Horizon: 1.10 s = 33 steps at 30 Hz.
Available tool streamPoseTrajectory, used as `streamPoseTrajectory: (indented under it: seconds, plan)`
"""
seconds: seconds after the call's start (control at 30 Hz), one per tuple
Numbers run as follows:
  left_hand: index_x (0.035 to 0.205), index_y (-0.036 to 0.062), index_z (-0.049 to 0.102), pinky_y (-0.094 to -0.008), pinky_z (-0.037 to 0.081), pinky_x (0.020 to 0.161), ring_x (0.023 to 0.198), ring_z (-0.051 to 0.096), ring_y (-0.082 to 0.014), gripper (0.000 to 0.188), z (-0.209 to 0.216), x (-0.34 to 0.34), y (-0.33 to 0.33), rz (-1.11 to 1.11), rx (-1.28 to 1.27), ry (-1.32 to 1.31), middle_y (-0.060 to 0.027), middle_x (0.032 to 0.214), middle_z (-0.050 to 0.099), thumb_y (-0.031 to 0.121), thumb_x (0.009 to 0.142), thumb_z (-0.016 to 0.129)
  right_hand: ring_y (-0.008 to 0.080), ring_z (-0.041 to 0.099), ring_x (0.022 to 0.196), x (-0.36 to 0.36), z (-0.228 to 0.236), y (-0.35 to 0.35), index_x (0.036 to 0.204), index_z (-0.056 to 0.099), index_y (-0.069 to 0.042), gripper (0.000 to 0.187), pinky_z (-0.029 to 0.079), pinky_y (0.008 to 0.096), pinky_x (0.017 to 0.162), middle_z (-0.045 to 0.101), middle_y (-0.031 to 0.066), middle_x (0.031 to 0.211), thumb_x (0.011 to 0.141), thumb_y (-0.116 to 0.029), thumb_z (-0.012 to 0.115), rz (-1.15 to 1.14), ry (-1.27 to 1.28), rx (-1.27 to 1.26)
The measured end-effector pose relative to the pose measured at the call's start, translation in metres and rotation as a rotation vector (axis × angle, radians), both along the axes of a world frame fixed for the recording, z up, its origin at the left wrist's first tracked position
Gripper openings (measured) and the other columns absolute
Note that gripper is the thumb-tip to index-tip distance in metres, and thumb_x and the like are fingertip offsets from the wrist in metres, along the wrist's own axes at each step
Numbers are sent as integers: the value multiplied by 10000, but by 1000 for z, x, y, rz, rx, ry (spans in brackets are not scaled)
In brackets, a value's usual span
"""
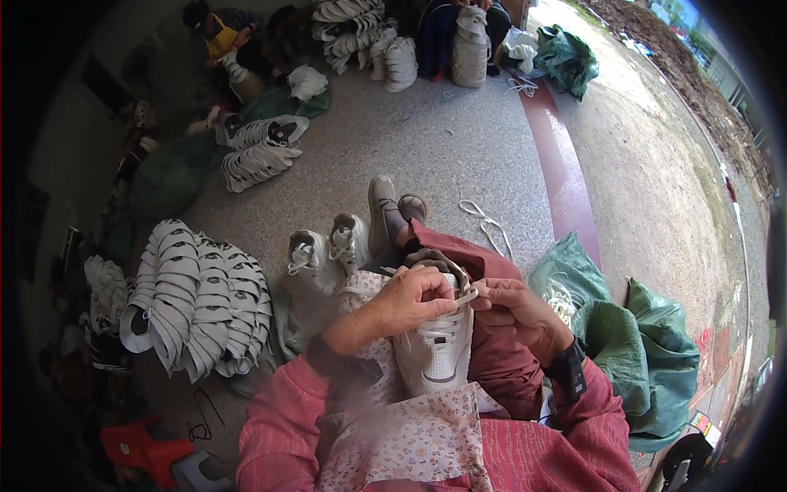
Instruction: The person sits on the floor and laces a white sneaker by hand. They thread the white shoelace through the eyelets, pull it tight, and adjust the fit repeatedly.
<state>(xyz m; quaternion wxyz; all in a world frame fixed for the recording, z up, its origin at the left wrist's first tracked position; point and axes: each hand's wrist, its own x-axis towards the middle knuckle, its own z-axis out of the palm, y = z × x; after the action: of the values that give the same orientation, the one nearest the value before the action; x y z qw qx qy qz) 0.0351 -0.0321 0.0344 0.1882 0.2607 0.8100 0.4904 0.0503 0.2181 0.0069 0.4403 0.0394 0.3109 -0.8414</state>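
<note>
A white sneaker [434, 353] rests on my lap, its toe pointing toward me, over a flowered apron [418, 439]. At the shoe's upper end, both my hands pinch a white shoelace [466, 297]. My left hand [410, 297] closes thumb and finger on the lace from the left side of the shoe opening. Just to the right, my right hand [518, 312] has its fingers curled round the lace near the same spot. Part of the shoe's tongue and collar is hidden behind my left hand.
A pair of laced sneakers [305, 254] stands beyond my lap. Stacked white shoe uppers [197, 295] lie at left. Green sacks [631, 353], one holding loose laces [561, 303], sit at right. A loose lace [488, 223] lies on the floor. A red stool [143, 447] is lower left. Other people sit farther off.
</note>
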Motion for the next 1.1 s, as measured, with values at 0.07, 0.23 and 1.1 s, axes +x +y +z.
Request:
streamPoseTrajectory:
  seconds: [0.07, 0.23, 1.1]
  plan:
    - [936, 45, 649, -271, 447, 696, 797, 540, -76, 208, -2, -2, 0, -3, 82, -187, 28, 858, 591, 240, 936, 721, 40, 362, 509, 4, 6, -1, 929, 558, -37, 143, 311, 221, 398, 488, -25, 750, 1027, -137, 530, -51, -96, -182]
    - [920, 21, 653, -238, 450, 685, 783, 523, -43, 167, -7, 0, 3, 75, 183, -314, 43, 839, 596, 175, 941, 714, 58, 460, 576, 9, -8, -7, 1068, 588, -24, 156, 405, 212, 468, 551, 6, 876, 1029, -172, 555, -263, 147, 204]
    - [989, 50, 722, -327, 462, 927, 1034, 583, -179, 168, -7, -20, 4, -15, -4, 122, -22, 978, 671, 89, 825, 714, 328, 564, 644, 4, -15, -16, 806, 484, -64, 179, 433, 428, 626, 512, 116, 709, 890, -124, 629, -384, 1658, 1368]
